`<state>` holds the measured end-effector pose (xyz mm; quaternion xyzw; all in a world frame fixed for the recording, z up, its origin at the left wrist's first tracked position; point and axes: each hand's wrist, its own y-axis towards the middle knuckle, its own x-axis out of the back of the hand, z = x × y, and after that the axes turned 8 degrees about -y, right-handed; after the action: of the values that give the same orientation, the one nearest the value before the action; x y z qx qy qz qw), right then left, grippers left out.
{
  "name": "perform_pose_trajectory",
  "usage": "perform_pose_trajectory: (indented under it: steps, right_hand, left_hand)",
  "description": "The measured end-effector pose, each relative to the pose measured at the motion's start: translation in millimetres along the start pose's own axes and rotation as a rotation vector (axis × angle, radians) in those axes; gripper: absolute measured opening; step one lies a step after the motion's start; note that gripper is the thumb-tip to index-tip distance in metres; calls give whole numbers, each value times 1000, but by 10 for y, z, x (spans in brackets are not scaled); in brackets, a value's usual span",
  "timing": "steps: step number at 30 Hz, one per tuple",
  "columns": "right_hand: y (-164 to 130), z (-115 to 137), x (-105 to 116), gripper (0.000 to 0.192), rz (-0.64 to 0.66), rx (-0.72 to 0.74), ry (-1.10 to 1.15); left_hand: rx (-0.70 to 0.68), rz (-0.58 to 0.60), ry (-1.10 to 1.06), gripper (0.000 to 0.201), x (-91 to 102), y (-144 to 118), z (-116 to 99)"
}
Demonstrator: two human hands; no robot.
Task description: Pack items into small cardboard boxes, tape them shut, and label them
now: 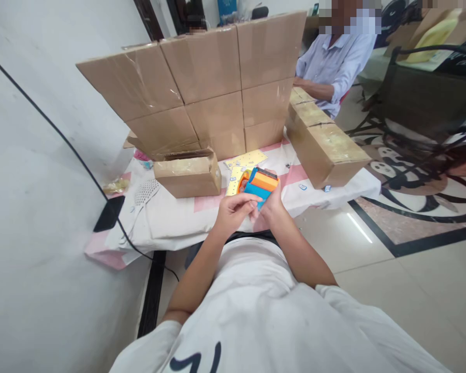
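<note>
Both my hands meet over the near edge of a cloth-covered table (171,220). My right hand (272,203) grips a small blue and orange plastic device (261,185), held up in front of me. My left hand (235,210) pinches at the lower blue edge of the same device with its fingertips. Just behind the device lie yellow card sheets (247,158) dotted with small pieces, and an orange round object (241,182) peeks out beside it.
A wall of stacked cardboard boxes (213,88) rings the table's far side; a small open box (188,173) stands left, a long box (324,140) right. A white perforated scoop (143,196) lies left. Another person in a light shirt (336,59) sits beyond. A black cable (81,160) runs down the wall.
</note>
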<state>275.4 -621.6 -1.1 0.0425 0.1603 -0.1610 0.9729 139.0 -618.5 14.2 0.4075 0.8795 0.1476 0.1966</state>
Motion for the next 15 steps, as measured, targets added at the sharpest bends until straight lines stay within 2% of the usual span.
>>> perform_pose_trajectory:
  steps: [5,8,10,12,15]
  right_hand:
    - [299,-18,381,28,-191,198,28]
    - [574,-93,687,41,-262,334,-133]
    - [747,-190,866,47,-243,331,-244]
    - [853,-280,1009,50,-213,267,-342]
    - [810,-280,1164,44,-158,144,-527]
  left_hand:
    - [6,-118,-72,29,82,29,70]
    - [25,-191,-92,31,124,56,72]
    - [38,-234,-87,33,146,76,65]
    - [47,-272,-77,34,170,92,57]
    - [50,-307,-59,37,224,101,37]
